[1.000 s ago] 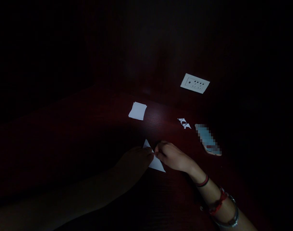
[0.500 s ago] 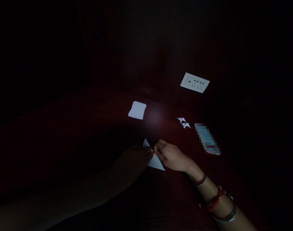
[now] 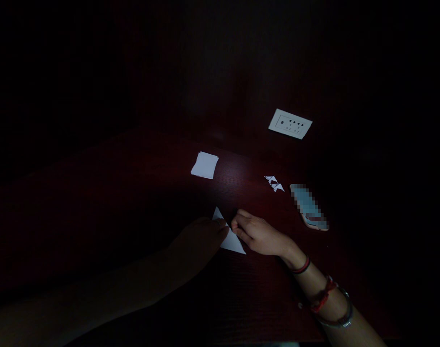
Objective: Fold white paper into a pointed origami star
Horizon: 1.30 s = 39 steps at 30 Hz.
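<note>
A white sheet of paper (image 3: 231,242), folded into a triangle, lies on the dark red table in front of me. My left hand (image 3: 205,235), in deep shadow, rests over its left part with thumb and fingers gripping it near the folded edge. On the other side, my right hand (image 3: 259,233) has its fingers curled closed, with the fingertips at the middle of that long edge. Part of the paper is covered by the left fingers.
Farther back lies a stack of white square papers (image 3: 204,165). Small folded paper pieces (image 3: 274,183) sit to the right, beside a phone (image 3: 308,207) with a blurred screen. A white socket plate (image 3: 290,124) is behind them. The surroundings are very dark.
The view has shifted slightly, so the objects appear a little farther left. Both hands stay at the folded paper with almost the same grip.
</note>
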### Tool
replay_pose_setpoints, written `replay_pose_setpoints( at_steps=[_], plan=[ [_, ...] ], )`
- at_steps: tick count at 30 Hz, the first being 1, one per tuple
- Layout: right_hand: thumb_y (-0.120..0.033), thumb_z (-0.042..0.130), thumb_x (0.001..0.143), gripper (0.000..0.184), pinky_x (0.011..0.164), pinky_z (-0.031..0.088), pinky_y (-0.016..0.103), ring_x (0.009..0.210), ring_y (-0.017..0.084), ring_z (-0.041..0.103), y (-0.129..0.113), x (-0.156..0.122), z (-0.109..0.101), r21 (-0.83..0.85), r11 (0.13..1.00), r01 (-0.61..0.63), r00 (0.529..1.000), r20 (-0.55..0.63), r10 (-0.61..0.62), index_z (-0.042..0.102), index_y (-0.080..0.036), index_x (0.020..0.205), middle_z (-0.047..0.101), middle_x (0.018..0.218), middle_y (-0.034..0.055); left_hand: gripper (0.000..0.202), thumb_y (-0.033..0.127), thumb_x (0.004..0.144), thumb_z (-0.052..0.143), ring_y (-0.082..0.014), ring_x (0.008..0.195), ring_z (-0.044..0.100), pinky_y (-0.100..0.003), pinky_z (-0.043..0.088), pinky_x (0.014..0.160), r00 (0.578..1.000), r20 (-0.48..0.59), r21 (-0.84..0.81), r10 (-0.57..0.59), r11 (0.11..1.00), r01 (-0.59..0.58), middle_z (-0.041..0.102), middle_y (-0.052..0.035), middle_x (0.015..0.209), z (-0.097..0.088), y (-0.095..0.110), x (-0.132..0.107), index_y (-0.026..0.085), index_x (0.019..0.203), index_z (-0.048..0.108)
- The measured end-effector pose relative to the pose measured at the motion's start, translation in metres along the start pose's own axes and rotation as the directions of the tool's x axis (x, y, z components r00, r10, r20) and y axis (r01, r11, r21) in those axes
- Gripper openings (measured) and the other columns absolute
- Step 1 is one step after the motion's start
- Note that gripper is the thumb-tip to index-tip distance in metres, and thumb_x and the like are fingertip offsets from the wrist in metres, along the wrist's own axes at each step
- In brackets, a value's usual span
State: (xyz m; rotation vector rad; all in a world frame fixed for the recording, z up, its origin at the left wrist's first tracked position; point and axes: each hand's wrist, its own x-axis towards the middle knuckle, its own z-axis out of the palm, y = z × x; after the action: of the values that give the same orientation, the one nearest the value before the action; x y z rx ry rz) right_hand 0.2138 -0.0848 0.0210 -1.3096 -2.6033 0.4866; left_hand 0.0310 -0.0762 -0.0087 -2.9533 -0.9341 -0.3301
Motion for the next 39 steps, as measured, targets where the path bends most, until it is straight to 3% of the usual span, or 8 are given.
replay_pose_setpoints(
  at_steps=[9, 17, 26, 29, 39],
  plan=[
    [-0.013, 0.038, 0.081, 0.007, 0.067, 0.038, 0.022, 0.072, 0.01, 0.043, 0.002, -0.004, -0.002, 0.077, 0.996, 0.045, 0.999, 0.006, -0.046, 0.045, -0.015, 0.08, 0.044, 0.082, 0.0028, 0.025, 0.01, 0.077, 0.044, -0.0201, 0.082, 0.051, -0.034, 0.038, 0.073, 1.0, -0.025, 0.04, 0.014, 0.999, -0.013, 0.052, -0.0062, 0.102, 0.007, -0.003, 0.0, 0.015, 0.101, 0.05],
    [-0.012, 0.043, 0.079, 0.009, 0.064, 0.037, 0.02, 0.07, 0.01, 0.044, 0.004, -0.003, -0.003, 0.11, 0.994, 0.015, 0.995, -0.095, -0.004, 0.051, -0.015, 0.084, 0.046, 0.077, 0.0014, 0.022, 0.01, 0.079, 0.043, -0.0176, 0.078, 0.052, -0.031, 0.039, 0.07, 1.0, 0.0, 0.006, 0.007, 1.0, -0.007, 0.054, -0.006, 0.096, -0.011, 0.003, 0.0, 0.015, 0.098, 0.052],
    [-0.017, 0.051, 0.075, 0.006, 0.061, 0.037, 0.02, 0.066, 0.009, 0.046, 0.0, -0.002, -0.001, 0.128, 0.987, -0.093, 0.99, -0.09, 0.105, 0.056, -0.015, 0.077, 0.048, 0.072, 0.0003, 0.02, 0.013, 0.08, 0.042, -0.0167, 0.082, 0.051, -0.032, 0.037, 0.074, 0.997, -0.077, -0.066, 0.014, 0.998, -0.019, 0.052, -0.0048, 0.095, 0.004, -0.001, 0.0, 0.018, 0.097, 0.051],
    [-0.012, 0.049, 0.075, 0.008, 0.061, 0.037, 0.02, 0.068, 0.01, 0.048, -0.003, 0.001, 0.0, 0.136, 0.984, -0.119, 0.988, -0.081, 0.13, 0.056, -0.015, 0.077, 0.051, 0.075, 0.0016, 0.02, 0.012, 0.08, 0.042, -0.0166, 0.084, 0.051, -0.032, 0.038, 0.075, 0.997, -0.076, -0.1, 0.024, 0.995, -0.031, 0.052, -0.0049, 0.095, 0.006, -0.002, -0.001, 0.017, 0.097, 0.052],
    [-0.01, 0.04, 0.077, 0.014, 0.066, 0.036, 0.022, 0.075, 0.012, 0.049, -0.007, 0.002, 0.002, -0.042, 0.988, -0.147, 0.989, 0.002, 0.147, 0.05, -0.015, 0.084, 0.052, 0.084, 0.0055, 0.023, 0.011, 0.08, 0.043, -0.0194, 0.088, 0.051, -0.034, 0.039, 0.077, 0.999, -0.033, -0.021, 0.037, 0.999, -0.038, 0.053, -0.0077, 0.101, 0.006, -0.001, 0.0, 0.015, 0.1, 0.052]
  ],
)
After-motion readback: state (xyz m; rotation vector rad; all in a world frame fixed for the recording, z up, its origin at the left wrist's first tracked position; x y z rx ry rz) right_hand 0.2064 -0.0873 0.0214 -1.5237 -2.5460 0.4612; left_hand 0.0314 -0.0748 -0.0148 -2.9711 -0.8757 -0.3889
